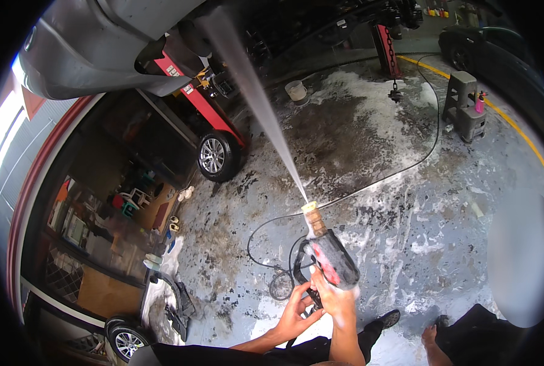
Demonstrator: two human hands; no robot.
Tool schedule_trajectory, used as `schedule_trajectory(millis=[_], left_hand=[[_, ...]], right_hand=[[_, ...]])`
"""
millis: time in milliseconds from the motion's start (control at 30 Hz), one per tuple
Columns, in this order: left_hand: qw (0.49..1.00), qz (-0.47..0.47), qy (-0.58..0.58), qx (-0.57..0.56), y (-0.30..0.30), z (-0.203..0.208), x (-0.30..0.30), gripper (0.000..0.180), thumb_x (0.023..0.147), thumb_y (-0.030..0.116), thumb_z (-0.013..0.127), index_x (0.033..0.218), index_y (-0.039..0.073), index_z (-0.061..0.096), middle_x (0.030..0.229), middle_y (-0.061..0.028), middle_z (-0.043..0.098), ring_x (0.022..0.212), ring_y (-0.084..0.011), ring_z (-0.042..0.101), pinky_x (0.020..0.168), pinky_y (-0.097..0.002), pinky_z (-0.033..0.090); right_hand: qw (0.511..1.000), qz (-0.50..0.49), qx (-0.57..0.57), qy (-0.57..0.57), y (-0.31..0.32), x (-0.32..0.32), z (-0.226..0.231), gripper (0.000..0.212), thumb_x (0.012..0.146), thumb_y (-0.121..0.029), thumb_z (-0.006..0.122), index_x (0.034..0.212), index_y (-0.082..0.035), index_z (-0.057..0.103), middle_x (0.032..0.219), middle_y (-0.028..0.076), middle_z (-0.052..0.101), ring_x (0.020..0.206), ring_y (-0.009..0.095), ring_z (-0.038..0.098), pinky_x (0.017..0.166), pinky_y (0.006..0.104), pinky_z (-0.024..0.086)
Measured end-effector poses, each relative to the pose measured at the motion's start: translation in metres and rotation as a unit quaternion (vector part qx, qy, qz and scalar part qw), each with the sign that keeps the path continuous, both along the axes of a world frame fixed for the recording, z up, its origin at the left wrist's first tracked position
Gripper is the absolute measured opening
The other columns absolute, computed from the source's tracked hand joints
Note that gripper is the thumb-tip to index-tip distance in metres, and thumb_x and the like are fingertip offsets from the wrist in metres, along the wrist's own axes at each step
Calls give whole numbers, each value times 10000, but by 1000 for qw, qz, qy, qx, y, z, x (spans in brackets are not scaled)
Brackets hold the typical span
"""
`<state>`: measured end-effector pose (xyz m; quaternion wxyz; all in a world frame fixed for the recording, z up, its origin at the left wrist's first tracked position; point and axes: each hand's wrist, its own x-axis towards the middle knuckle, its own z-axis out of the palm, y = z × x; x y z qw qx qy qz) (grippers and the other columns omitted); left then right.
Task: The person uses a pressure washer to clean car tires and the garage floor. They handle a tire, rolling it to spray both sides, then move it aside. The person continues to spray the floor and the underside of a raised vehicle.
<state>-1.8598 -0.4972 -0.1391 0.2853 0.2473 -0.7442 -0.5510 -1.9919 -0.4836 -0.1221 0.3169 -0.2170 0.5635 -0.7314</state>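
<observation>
Fisheye view; strong light at left, deep shade overhead, black surround.
Glare: burnt-out white beside the panelled wall (4, 174), left edge. Floor (400, 195): moderately lit, brightest white patches near. Vehicle underside (290, 33) and glazed interior (116, 155): dim, detail lost. Spray (267, 125): streaked, soft. Spray gun (339, 262): fairly sharp. Right: smooth oval blur (524, 259). Straight edges bowed toward rim.
</observation>
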Motion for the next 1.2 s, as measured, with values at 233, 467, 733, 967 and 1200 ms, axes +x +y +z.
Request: schedule_trajectory(millis=[233,467,733,967,1200], left_hand=[[993,76,-95,-9,-16,6,-2,641,807,-78,685,1379,-59,396,1213,-112,417,1186,-234,516,1011,-340,425],[983,150,-105,17,-33,-10,-4,539,901,80,620,1369,-49,387,1191,-135,507,1056,-210,557,856,-330,487],[940,247,-171,-161,-60,11,27,380,1000,275,515,1188,-55,511,848,-184,646,752,-271,635,677,-409,493],[931,352,-84,-46,-43,77,24,457,1028,481,432,992,43,558,588,20,478,436,-53,407,379,-228,297],[915,400,-60,-16,-9,135,17,578,1020,559,369,978,16,560,539,-2,441,382,-88,390,351,-249,303]], right_hand=[[1000,0,22,-18,-33,4,5,151,876,-113,725,957,-15,643,692,16,624,569,92,563,518,268,463],[994,53,4,-92,-60,9,5,423,870,-327,752,1098,6,627,768,73,696,642,150,650,592,308,534],[966,230,-41,109,-60,-2,51,1056,746,-448,830,1523,-95,208,1366,270,510,1237,385,539,1030,448,439],[922,362,-60,124,-42,-15,38,1120,753,-460,824,1573,-241,93,1315,173,541,1029,273,632,892,415,534],[941,319,88,67,-22,-82,-9,918,818,-342,798,1531,-178,244,1259,100,607,980,218,650,844,391,549]])
